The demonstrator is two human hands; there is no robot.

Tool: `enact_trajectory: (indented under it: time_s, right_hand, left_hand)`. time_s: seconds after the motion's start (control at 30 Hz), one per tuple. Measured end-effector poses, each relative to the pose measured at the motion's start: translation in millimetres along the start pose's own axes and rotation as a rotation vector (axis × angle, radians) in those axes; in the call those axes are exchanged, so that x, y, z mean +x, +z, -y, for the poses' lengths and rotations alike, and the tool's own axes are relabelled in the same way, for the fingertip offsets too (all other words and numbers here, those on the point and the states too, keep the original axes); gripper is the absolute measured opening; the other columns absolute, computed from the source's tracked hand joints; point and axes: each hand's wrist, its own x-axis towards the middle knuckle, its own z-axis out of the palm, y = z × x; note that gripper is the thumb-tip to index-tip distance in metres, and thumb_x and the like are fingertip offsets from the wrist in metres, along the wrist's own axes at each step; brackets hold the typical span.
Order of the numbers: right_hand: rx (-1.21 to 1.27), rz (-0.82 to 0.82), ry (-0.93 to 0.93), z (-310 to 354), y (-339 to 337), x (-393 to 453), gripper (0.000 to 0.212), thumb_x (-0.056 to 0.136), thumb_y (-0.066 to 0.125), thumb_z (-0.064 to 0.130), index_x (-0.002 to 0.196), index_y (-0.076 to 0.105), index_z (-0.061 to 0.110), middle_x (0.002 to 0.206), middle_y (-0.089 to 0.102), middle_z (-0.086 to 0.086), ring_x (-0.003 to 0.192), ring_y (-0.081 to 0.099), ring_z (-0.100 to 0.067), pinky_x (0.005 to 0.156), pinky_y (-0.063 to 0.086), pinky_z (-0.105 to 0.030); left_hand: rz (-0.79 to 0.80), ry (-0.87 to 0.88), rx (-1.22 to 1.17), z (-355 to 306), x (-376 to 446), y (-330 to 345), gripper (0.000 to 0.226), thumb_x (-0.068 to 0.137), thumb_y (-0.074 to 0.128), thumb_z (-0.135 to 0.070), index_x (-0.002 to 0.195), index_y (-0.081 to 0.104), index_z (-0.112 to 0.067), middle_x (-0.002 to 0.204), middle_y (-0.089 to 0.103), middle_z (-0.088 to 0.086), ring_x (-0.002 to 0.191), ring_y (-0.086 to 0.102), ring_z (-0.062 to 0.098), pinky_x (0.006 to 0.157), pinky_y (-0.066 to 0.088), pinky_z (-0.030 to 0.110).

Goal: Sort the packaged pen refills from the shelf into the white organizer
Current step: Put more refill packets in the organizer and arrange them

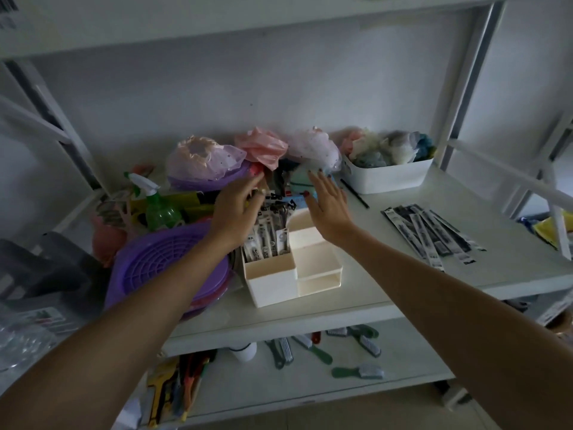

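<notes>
Clearly, in the head view, the left hand [238, 206] rests on the upright refill packets [268, 237] in the white organizer [273, 283], fingers curled loosely over their tops; the right hand [328, 209] hovers flat, fingers apart and empty. More loose refill packets [431, 234] lie well apart on the shelf [387, 274]. Best to square the stack gently while steadying the organizer.

Hidden behind the left hand [237, 209]: tops of the refill packs [266, 240] in the white organizer [269, 285]. Print on those packs too small to read. Yellow item [548, 231] cut off at the right edge. Left-side clutter too dim to identify.
</notes>
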Motion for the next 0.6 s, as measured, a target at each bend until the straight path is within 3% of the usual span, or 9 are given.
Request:
enact_trajectory:
  time_s: [0.07, 0.13, 0.2, 0.3, 0.43, 0.6]
  right_hand:
    - [-0.06, 0.024, 0.087, -24, -8, -5, 0.046, 0.094, 0.031, 0.034, 0.137, 0.033, 0.019, 0.154, 0.021, -0.008, 0.143, 0.014, -0.024, 0.117, 0.012, -0.044]
    - [-0.118, 0.021, 0.131, -43, -20, -15, 0.039, 0.092, 0.038, 0.029, 0.129, 0.045, 0.018, 0.148, 0.034, -0.008, 0.139, 0.024, -0.024, 0.114, 0.02, -0.044]
    - [-0.147, 0.026, 0.172, -63, -35, -26, 0.038, 0.089, 0.042, 0.024, 0.126, 0.047, 0.018, 0.141, 0.044, -0.01, 0.134, 0.032, -0.026, 0.109, 0.024, -0.043]
    - [-0.196, 0.073, 0.255, -95, -65, -34, 0.042, 0.083, 0.044, 0.019, 0.125, 0.045, 0.016, 0.129, 0.052, -0.015, 0.124, 0.041, -0.031, 0.103, 0.031, -0.043]
    - [-0.255, 0.147, 0.316, -154, -104, -41, 0.039, 0.083, 0.045, 0.018, 0.122, 0.046, 0.016, 0.124, 0.056, -0.017, 0.119, 0.045, -0.034, 0.1, 0.033, -0.042]
    - [-0.15, 0.266, 0.364, -224, -142, -60, 0.043, 0.083, 0.048, 0.011, 0.126, 0.047, 0.011, 0.139, 0.046, -0.012, 0.118, 0.05, -0.034, 0.099, 0.045, -0.041]
  left_hand:
    - [0.054, 0.154, 0.204, -20, 6, 10, 0.051, 0.088, 0.037, -0.037, 0.134, 0.045, -0.017, 0.143, 0.046, 0.01, 0.133, 0.039, 0.024, 0.113, 0.027, 0.043]
    - [0.075, 0.211, 0.397, -45, 13, 30, 0.049, 0.088, 0.044, -0.036, 0.134, 0.045, -0.02, 0.146, 0.041, 0.008, 0.136, 0.033, 0.025, 0.112, 0.015, 0.048]
    - [0.086, 0.225, 0.532, -72, 16, 55, 0.047, 0.087, 0.048, -0.034, 0.133, 0.045, -0.023, 0.148, 0.037, 0.008, 0.138, 0.028, 0.026, 0.113, 0.005, 0.052]
    - [0.161, 0.2, 0.593, -103, 16, 96, 0.045, 0.085, 0.05, -0.033, 0.129, 0.05, -0.023, 0.147, 0.037, 0.009, 0.138, 0.025, 0.027, 0.114, 0.005, 0.058]
    - [0.244, 0.029, 0.462, -138, 18, 158, 0.036, 0.086, 0.052, -0.027, 0.121, 0.059, -0.018, 0.143, 0.042, 0.013, 0.132, 0.036, 0.03, 0.113, 0.022, 0.042]
    - [0.324, -0.484, -0.018, -176, 8, 240, 0.033, 0.089, 0.054, -0.021, 0.119, 0.06, -0.01, 0.132, 0.057, 0.011, 0.122, 0.052, 0.025, 0.097, 0.039, 0.025]
